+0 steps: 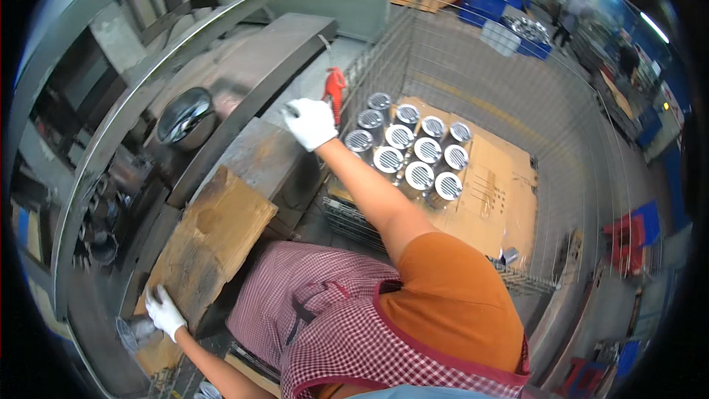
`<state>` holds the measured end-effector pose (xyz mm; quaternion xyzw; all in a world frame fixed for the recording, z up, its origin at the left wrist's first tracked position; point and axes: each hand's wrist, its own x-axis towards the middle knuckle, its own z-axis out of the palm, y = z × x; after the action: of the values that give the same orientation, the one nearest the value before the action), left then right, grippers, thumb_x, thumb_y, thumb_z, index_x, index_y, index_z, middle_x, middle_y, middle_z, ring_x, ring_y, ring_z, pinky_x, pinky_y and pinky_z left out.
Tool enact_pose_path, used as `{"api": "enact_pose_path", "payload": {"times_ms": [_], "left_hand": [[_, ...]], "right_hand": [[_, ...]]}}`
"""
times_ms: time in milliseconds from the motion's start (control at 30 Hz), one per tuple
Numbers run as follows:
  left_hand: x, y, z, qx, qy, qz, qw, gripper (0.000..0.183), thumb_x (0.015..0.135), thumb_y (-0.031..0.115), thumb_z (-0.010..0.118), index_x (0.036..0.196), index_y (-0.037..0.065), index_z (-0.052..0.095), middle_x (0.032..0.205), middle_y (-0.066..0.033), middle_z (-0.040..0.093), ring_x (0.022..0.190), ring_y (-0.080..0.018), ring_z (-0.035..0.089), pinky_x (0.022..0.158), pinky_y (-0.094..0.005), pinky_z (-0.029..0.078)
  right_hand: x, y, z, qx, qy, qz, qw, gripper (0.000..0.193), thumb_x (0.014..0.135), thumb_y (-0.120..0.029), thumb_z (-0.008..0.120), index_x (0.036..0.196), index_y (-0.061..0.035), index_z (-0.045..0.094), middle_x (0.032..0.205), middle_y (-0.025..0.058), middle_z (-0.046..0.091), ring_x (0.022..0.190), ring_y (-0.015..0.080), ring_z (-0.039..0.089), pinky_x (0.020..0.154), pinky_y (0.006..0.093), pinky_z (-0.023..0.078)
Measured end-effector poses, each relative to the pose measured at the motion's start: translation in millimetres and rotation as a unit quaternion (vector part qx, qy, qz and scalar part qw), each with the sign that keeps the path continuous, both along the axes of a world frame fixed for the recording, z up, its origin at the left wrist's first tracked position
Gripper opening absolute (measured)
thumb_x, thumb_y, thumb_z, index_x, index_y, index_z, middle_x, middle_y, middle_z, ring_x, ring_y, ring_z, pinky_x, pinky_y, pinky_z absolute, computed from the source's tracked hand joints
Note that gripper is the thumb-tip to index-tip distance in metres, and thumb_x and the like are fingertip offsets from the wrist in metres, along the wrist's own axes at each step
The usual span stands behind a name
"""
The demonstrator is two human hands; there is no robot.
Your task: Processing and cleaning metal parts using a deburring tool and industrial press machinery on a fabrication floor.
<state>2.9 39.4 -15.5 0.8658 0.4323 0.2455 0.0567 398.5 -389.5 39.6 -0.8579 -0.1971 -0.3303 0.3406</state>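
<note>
My right hand (311,123), in a white glove, is raised over the grey metal bench (260,149). Its fingers are slightly curled but apart, with nothing visible in them. Just beyond it hangs a red-handled tool (334,86). At the lower left, my left hand (165,313), also white-gloved, has its fingers apart at the edge of a worn brown board (214,240). Beside that hand lie shiny cylindrical pieces (131,332), partly hidden. A dark round container (185,118) with shiny metal inside stands on the machine bed across from my right hand.
To my right, a wire mesh cage (502,77) holds rows of metal cylinders with slotted tops (419,176) on cardboard (502,177). One small cylinder (509,256) lies apart by the near rim. A green-grey machine frame (140,96) arches over the left. Blue bins (484,7) stand far off.
</note>
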Motion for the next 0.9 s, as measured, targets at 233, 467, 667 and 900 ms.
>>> {"api": "enact_pose_path", "payload": {"times_ms": [233,467,667,900], "left_hand": [[-3,10,-3,-0.025,-0.007,0.003,1.000,0.054,0.100,0.047,0.055,0.137,0.009,0.060,0.135,-0.0195,0.060,0.123,-0.0369,0.057,0.104,-0.0438,0.043],[-3,20,-5,-0.013,0.005,0.112,0.994,0.057,0.099,0.054,0.052,0.141,0.015,0.058,0.134,-0.0196,0.061,0.121,-0.0359,0.059,0.100,-0.0469,0.046],[1,6,10,-0.029,0.062,0.241,0.968,0.058,0.096,0.064,0.048,0.141,0.028,0.058,0.135,-0.0172,0.060,0.118,-0.0370,0.061,0.092,-0.0545,0.050],[0,1,7,0.038,0.065,0.198,0.977,0.056,0.096,0.059,0.052,0.140,0.025,0.058,0.134,-0.0177,0.060,0.116,-0.0369,0.061,0.092,-0.0531,0.050]], "right_hand": [[-2,1,3,-0.007,-0.010,-0.017,1.000,0.033,0.094,-0.039,0.058,0.082,-0.0124,0.073,0.076,0.0149,0.071,0.070,0.0351,0.069,0.065,0.0483,0.053],[-3,0,4,-0.014,-0.017,-0.018,1.000,0.032,0.093,-0.038,0.060,0.079,-0.0126,0.073,0.074,0.0140,0.070,0.069,0.0336,0.069,0.063,0.0480,0.052],[-2,0,3,-0.011,-0.018,-0.012,1.000,0.032,0.093,-0.038,0.059,0.079,-0.0124,0.073,0.074,0.0145,0.070,0.069,0.0339,0.069,0.064,0.0482,0.053],[-3,0,5,0.004,-0.007,-0.003,1.000,0.026,0.089,-0.035,0.066,0.081,-0.0110,0.073,0.076,0.0143,0.070,0.072,0.0346,0.069,0.067,0.0469,0.053]]}}
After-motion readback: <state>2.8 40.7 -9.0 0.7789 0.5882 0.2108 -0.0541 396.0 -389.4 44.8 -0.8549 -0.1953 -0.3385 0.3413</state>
